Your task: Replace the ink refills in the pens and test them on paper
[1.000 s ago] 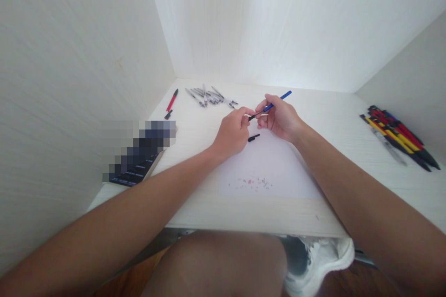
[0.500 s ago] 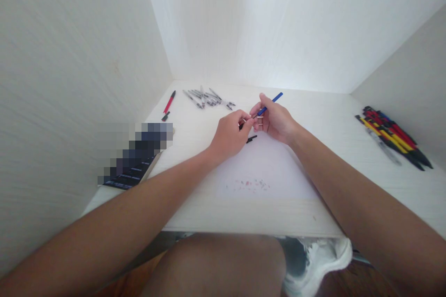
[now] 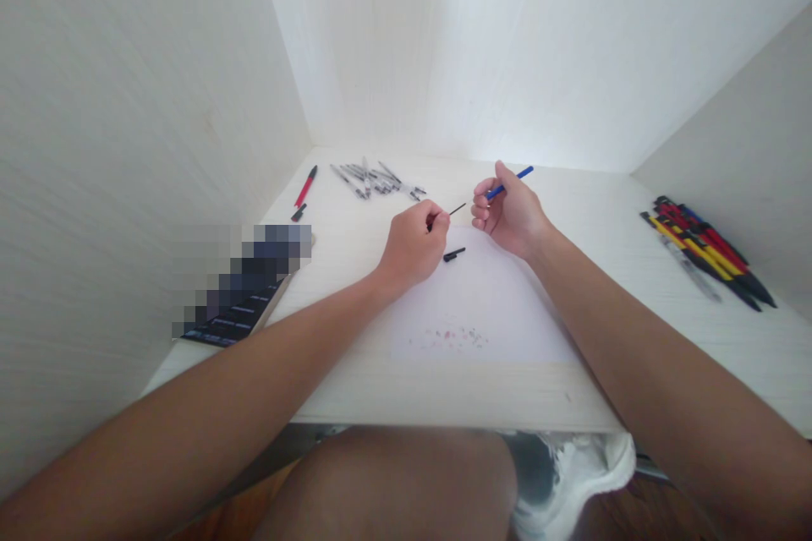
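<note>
My right hand is closed around a blue pen barrel that points up and to the right. My left hand is closed in a pinch on a thin black refill, whose tip sticks out toward the right hand. The two hands are a little apart above a white sheet of paper. A small black pen piece lies on the paper just right of my left hand.
Several grey pens lie at the back of the white desk. A red pen with a black cap beside it lies back left. A pile of red, yellow and black pens sits at the right. A blurred dark object lies at the left edge.
The hands have drawn apart: my left hand pulled the thin black refill out of the blue barrel, and my right hand moved the barrel slightly right.
</note>
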The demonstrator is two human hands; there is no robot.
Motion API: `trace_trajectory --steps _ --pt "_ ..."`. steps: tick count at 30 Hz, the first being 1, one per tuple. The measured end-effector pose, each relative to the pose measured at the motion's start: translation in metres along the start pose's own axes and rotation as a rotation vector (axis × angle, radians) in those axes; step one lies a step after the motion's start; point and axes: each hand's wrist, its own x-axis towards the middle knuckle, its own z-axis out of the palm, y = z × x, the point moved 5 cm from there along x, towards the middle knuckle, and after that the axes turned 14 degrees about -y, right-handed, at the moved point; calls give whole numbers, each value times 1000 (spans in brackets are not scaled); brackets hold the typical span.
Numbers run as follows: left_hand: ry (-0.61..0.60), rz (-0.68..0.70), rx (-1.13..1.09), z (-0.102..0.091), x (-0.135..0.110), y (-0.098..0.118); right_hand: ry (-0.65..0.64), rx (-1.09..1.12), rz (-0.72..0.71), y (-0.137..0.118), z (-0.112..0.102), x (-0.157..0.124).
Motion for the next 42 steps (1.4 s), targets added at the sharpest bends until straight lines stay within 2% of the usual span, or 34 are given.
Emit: trace_trajectory --steps 6,14,20,25,29,34,37,42 --pt "5 -13 -33 1 1 -2 -102 7 61 8 11 -1" --pt "21 -14 -30 1 1 -4 -80 -506 4 9 9 0" --pt "63 -39 -23 -2 3 -7 -107 -593 -9 2 12 -3" --pt "105 -123 -148 -5 10 -21 -115 -653 20 5 12 -3" --pt "169 -169 -201 -8 14 -30 -139 -789 10 9 15 -2" --pt "171 -203 -196 -8 15 -29 -192 -961 -62 8 23 -4" --pt "185 -220 -260 -8 13 -28 -194 -950 -38 8 23 -4" --pt "207 -205 -393 -7 10 -28 -186 -780 18 4 25 -6"
